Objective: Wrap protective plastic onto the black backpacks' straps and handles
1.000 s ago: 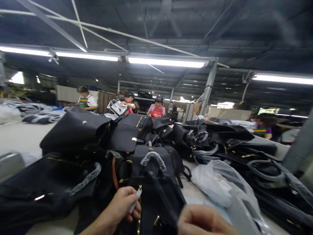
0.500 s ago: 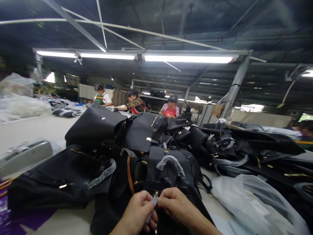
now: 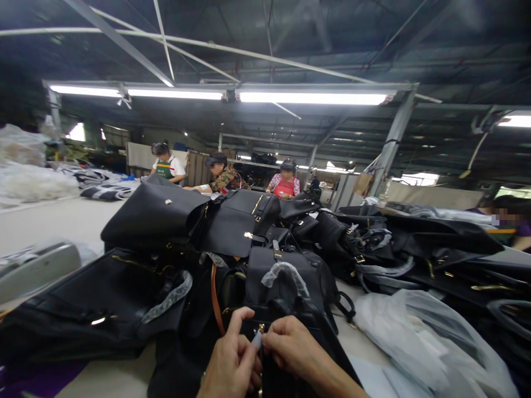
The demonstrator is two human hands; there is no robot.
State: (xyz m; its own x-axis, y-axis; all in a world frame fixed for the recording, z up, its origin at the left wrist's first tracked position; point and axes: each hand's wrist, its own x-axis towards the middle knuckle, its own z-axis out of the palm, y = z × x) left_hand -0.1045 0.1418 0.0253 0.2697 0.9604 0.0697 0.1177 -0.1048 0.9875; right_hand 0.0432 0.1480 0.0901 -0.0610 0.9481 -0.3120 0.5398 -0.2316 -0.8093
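My left hand (image 3: 232, 359) and my right hand (image 3: 292, 345) meet at the bottom centre, over a black leather bag (image 3: 286, 293) lying right in front of me. Both pinch a small pale strip (image 3: 256, 338) beside the bag's gold zipper pull. The left index finger sticks up while the other fingers stay curled. The bag's handle is wrapped in clear plastic (image 3: 284, 276). A brown strap (image 3: 214, 298) runs down just left of my hands.
Many black bags are heaped over the table: a big one at left (image 3: 83, 304), more behind (image 3: 240, 221) and to the right (image 3: 435, 243). Clear plastic wrapping (image 3: 415, 337) lies at the right. Three people work at the far end (image 3: 219, 174); another sits far right (image 3: 512, 221).
My right hand came in from the lower right and joined the left at the zipper pull. The view shifted, and my left index finger has lifted.
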